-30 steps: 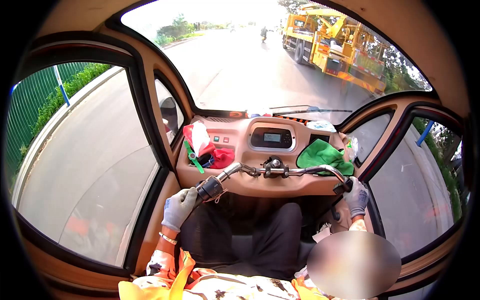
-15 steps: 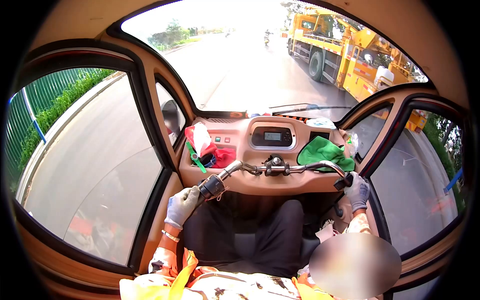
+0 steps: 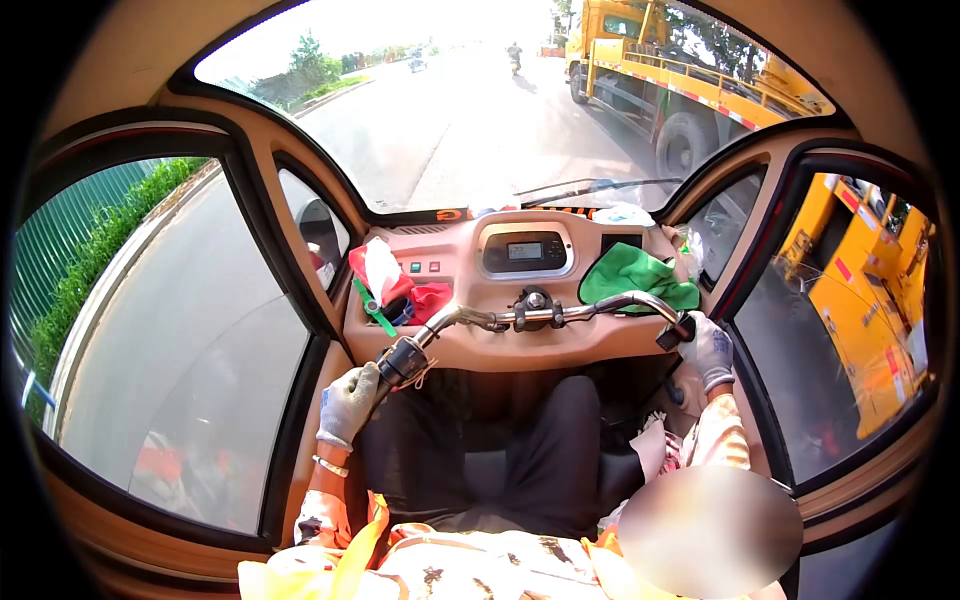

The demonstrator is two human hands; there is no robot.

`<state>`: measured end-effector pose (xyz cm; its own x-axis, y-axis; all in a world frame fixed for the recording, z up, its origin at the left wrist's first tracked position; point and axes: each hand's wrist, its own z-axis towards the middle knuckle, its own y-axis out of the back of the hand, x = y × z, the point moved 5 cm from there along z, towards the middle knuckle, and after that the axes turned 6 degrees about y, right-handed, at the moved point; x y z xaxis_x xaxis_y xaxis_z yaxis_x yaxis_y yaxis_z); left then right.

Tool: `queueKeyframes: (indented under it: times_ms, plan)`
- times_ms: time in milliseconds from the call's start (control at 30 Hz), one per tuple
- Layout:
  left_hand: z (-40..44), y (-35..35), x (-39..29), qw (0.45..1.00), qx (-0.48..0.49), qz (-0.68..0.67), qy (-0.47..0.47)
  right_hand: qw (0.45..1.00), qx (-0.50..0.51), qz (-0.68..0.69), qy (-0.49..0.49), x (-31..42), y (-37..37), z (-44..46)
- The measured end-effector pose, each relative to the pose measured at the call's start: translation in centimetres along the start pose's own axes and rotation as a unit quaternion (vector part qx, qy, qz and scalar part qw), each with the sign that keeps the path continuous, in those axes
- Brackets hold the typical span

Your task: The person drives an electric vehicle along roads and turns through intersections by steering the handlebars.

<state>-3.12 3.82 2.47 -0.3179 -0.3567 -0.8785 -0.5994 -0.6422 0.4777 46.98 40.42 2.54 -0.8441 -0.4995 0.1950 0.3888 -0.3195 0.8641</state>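
A chrome handlebar (image 3: 575, 312) spans the cabin in front of my knees. My left hand (image 3: 348, 403), in a grey work glove, is wrapped round its left grip, beside a black switch housing (image 3: 402, 362) with loose string on it. On the right grip, my gloved right hand (image 3: 709, 350) is closed; the black grip (image 3: 677, 333) shows at its inner side. Beyond the bar, the tan dashboard (image 3: 450, 342) carries a small display (image 3: 525, 251). Red and white cloth (image 3: 380, 268) lies in its left tray, a green cloth (image 3: 640, 277) at the right.
Through the windshield, a yellow truck (image 3: 690, 75) stands close on the right, also filling the right door window. A rider (image 3: 515, 58) is on the road (image 3: 470, 140) ahead. A curb (image 3: 105, 275), hedge and green fence (image 3: 75, 220) run along the left.
The truck has slid back along the right side, now showing through the right door window. The rider ahead appears further left in view. Both hands stay on the grips.
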Motion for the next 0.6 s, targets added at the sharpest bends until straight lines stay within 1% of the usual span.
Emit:
queueKeyframes:
  times_ms: [33, 67, 100, 133, 167, 233, 267, 300, 367, 433, 500, 533, 600]
  plan:
    - [0.1, 0.0, 0.2, 1.000, -0.003, -0.006, 0.000, 0.998, 0.052, 0.034, -0.023, -0.1, 0.0, 0.2]
    - [0.2, -0.1, 0.4, 1.000, -0.005, -0.012, 0.001, 0.998, 0.051, 0.033, -0.024, -0.9, -0.2, 0.5]
    - [0.3, -0.1, 0.6, 1.000, -0.004, -0.013, 0.002, 0.994, 0.086, 0.067, -0.003, -1.9, -1.1, 0.9]
    - [0.5, 0.1, 0.6, 1.000, -0.009, 0.015, -0.012, 0.987, 0.122, 0.100, 0.018, -2.5, -1.6, 1.2]
    - [0.5, 0.2, 0.6, 0.999, -0.016, 0.043, -0.025, 0.987, 0.122, 0.098, 0.020, -3.3, -1.6, 1.4]
    - [0.2, 0.4, 0.6, 0.997, -0.037, 0.064, -0.028, 0.942, 0.201, 0.266, 0.045, -2.0, -1.5, 1.6]
    - [0.3, 0.5, 0.8, 0.993, -0.055, 0.094, -0.050, 0.921, 0.244, 0.303, -0.006, -1.6, -0.8, 1.4]
    - [0.4, 0.5, 0.9, 0.987, -0.073, 0.123, -0.071, 0.922, 0.245, 0.301, -0.001, -1.6, -0.7, 1.6]
    - [0.2, 0.7, 0.8, 0.983, -0.093, 0.136, -0.082, 0.893, 0.262, 0.365, -0.015, -1.7, -1.1, 1.3]
    - [-0.2, 0.7, -0.2, 0.990, -0.053, 0.120, -0.045, 0.892, 0.269, 0.363, -0.026, -1.7, -1.3, 1.2]
    - [-0.1, 0.7, -0.1, 0.988, -0.063, 0.132, -0.049, 0.879, 0.290, 0.377, -0.033, -1.9, -1.6, 1.2]
    - [-0.1, 0.6, -0.1, 0.989, -0.062, 0.126, -0.051, 0.866, 0.322, 0.379, -0.054, -1.5, -1.1, 1.1]
    - [-0.3, 0.4, -0.3, 0.989, -0.066, 0.122, -0.048, 0.857, 0.355, 0.364, -0.079, -1.4, -0.5, 1.1]
